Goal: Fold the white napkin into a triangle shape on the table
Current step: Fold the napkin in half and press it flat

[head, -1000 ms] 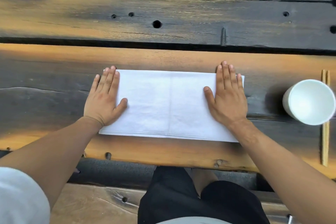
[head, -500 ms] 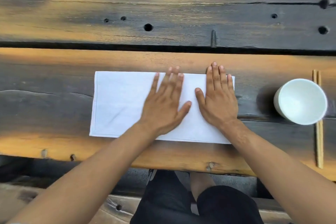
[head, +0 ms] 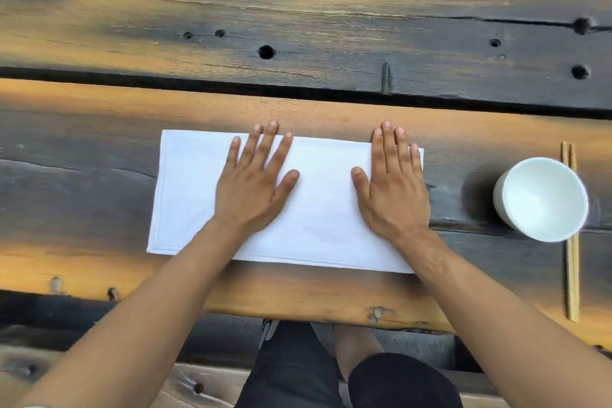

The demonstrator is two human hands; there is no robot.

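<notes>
The white napkin (head: 324, 209) lies flat on the wooden table (head: 298, 103) as a long rectangle, close to the near edge. My left hand (head: 255, 182) presses flat on the napkin's middle-left part, fingers straight and slightly spread, tips reaching the far edge. My right hand (head: 394, 189) lies flat on the napkin's right end, fingers straight and together, tips just past the far edge. The napkin's left third is uncovered.
A white cup (head: 543, 199) stands to the right of the napkin. A pair of wooden chopsticks (head: 572, 258) lies under and beside it, pointing away from me. A dark gap (head: 198, 84) runs between the table planks. My knees show below the table edge.
My left hand went from the napkin's left end to beside the right hand, then slid back left a little. The right hand has stayed on the right end.
</notes>
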